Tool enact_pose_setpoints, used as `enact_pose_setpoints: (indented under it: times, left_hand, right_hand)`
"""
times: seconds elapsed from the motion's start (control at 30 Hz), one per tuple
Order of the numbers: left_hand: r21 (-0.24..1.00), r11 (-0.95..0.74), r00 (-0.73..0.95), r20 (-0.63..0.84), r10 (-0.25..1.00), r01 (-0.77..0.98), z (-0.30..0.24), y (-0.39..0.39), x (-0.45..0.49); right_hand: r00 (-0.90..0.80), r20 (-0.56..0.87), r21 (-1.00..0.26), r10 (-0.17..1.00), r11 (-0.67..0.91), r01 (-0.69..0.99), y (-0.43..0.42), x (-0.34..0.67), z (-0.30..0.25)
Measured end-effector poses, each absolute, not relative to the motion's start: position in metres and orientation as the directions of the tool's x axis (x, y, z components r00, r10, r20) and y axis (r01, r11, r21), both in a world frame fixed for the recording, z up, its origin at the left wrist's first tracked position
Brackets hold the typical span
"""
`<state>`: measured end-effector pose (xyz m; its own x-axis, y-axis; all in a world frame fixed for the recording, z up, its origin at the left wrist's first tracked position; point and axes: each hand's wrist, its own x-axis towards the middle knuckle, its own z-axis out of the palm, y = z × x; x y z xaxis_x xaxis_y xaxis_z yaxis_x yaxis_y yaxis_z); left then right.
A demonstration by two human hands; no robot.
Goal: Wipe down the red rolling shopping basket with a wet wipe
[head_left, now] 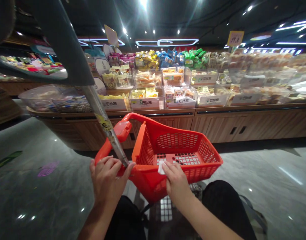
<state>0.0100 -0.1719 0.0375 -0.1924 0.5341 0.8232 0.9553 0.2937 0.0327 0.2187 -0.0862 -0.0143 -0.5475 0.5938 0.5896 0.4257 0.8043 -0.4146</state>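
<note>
A red plastic shopping cart [158, 190] stands in front of me, with a perforated basket and a red handle loop at its left. My left hand [109, 176] is closed around the near corner of that handle, its thumb by the foot of a worn metal pole [105, 123]. The pole slants up to a big grey plastic handle [78, 56]. With pinched fingers, my right hand [176, 181] holds a white wipe [161, 167] against the near rim of the basket. Only the basket's slatted floor shows inside it.
Beyond the cart runs a wooden display counter [213, 128] with clear bins of packaged snacks [174, 95]. Price signs [235, 38] stand above it. My knees [225, 206] flank the cart. Glossy grey floor [43, 186] spreads to both sides.
</note>
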Motion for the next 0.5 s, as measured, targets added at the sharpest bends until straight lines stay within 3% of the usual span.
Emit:
enact_pose_setpoints:
  times: [0.13, 0.3, 0.5]
  left_hand:
    - [0.006, 0.321, -0.194, 0.809, 0.555, 0.947, 0.038, -0.173, 0.014]
    - [-0.002, 0.32, -0.19, 0.8, 0.568, 0.947, 0.039, -0.173, 0.013]
    - [0.003, 0.323, -0.194, 0.804, 0.562, 0.947, 0.039, -0.171, 0.013]
  right_hand:
    - [-0.598, 0.603, -0.46, 0.528, 0.843, 0.28, -0.109, 0.182, 0.012]
    - [-0.618, 0.686, -0.357, 0.384, 0.918, 0.174, -0.102, 0.175, 0.008]
    - [-0.513, 0.696, -0.402, 0.503, 0.864, 0.303, -0.081, 0.203, -0.016]
